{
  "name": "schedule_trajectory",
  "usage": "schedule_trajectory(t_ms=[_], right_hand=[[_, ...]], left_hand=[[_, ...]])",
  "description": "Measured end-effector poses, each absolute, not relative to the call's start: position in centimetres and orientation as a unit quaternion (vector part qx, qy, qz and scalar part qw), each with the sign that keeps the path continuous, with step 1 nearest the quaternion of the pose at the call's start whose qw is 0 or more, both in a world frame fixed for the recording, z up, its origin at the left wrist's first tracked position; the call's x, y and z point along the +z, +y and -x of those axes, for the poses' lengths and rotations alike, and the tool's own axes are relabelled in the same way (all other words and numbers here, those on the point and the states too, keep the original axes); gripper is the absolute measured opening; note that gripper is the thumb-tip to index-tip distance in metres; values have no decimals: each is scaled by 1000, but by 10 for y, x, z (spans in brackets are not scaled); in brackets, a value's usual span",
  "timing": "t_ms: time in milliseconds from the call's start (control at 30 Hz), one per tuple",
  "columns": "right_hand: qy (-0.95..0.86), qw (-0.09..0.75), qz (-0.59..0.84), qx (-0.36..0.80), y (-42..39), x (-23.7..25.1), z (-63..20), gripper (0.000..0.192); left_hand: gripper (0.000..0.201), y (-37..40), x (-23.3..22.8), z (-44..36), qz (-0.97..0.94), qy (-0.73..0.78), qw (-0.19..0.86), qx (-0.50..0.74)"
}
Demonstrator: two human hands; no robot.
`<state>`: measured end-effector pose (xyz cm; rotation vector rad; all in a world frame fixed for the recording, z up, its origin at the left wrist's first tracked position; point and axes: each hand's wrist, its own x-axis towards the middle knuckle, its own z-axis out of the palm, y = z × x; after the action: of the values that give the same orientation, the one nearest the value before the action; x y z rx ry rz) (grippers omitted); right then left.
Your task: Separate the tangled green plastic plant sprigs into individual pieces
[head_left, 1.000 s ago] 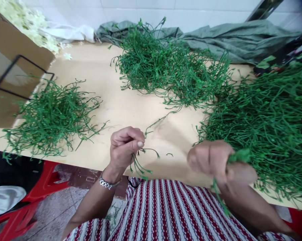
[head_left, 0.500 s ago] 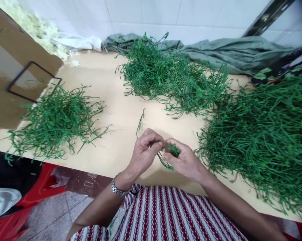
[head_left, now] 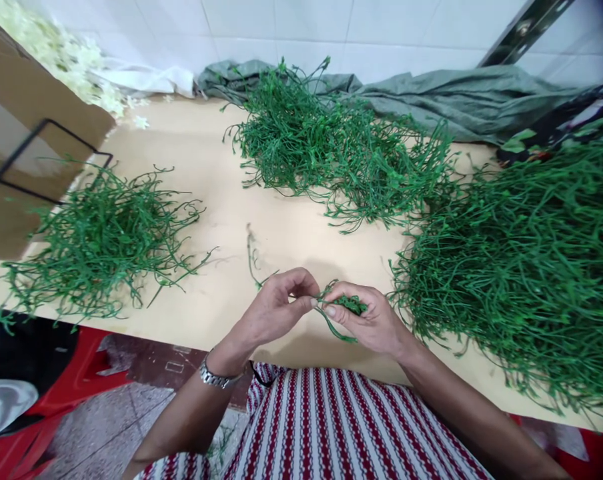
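Pinching one green stem [head_left: 331, 313], left hand [head_left: 274, 310] and right hand [head_left: 369, 323] meet between stem heaps [head_left: 521, 267]

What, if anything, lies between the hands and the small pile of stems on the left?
Nothing visible. Both hands hold stems near the table's front edge; between them and the left pile is bare table, apart from one loose stem lying farther back.

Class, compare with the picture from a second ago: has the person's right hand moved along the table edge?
Yes. The right hand has moved left, away from the big pile of green stems, and now meets the left hand on a stem piece.
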<state>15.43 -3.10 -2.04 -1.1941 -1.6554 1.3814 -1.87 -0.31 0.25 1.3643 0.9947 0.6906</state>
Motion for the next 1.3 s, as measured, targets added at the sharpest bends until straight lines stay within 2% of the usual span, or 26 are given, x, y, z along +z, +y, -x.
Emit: schedule_trajectory(t_ms=[133, 233, 267, 400, 633, 800, 1300], right_hand=[[-655, 312, 463, 510, -30, -19, -158, 14], [-696, 304, 466, 454, -28, -18, -160, 32], [-716, 307, 453, 432, -27, -18, -160, 32], [-772, 323, 384, 389, -26, -19, -160, 9], [-841, 250, 385, 286, -28, -19, -166, 14], [-880, 209, 368, 216, -29, -19, -167, 20], [-863, 210, 346, 302, -29, -20, -166, 12]], left_hand=[[5, -5, -1, 17, -591, 439, 605, 303], [5, -8, -1, 15, -608, 437, 583, 314], [6, -9, 0, 15, -615, 432, 576, 322], [8, -12, 4, 14, -657, 417, 537, 325], [7, -12, 12, 18, -778, 411, 427, 209], [15, -15, 16, 17, -835, 420, 330, 128], [20, -13, 11, 15, -853, 363, 360, 107]])
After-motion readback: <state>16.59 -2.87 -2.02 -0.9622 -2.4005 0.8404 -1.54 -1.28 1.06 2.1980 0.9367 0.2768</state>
